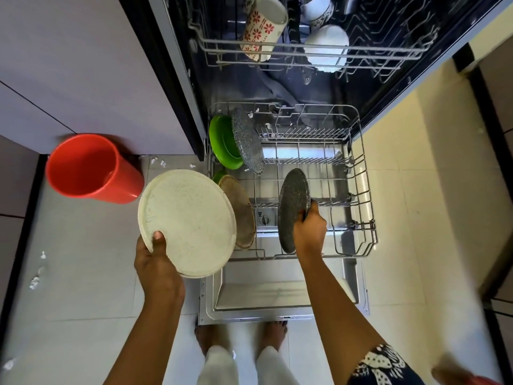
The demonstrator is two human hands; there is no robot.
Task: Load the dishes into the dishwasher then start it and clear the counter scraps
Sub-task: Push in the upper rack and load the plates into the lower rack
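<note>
Plates stand on edge in the dishwasher's (249, 298) lower rack (363, 190): a green bowl (222, 140) and a grey plate (247, 140) at its back left, a brown plate (241, 215) at its front left. The right hand (309, 229) grips a second grey plate (293, 207) by the rim, upright at the rack's middle. The left hand (155, 262) holds a cream plate (188, 220) just left of the rack, thumb on its face.

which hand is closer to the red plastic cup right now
Left. The left hand grips the white plate by its near rim, below and right of the red plastic cup. The right hand is farther right, in the lower rack, holding a grey speckled plate.
</note>
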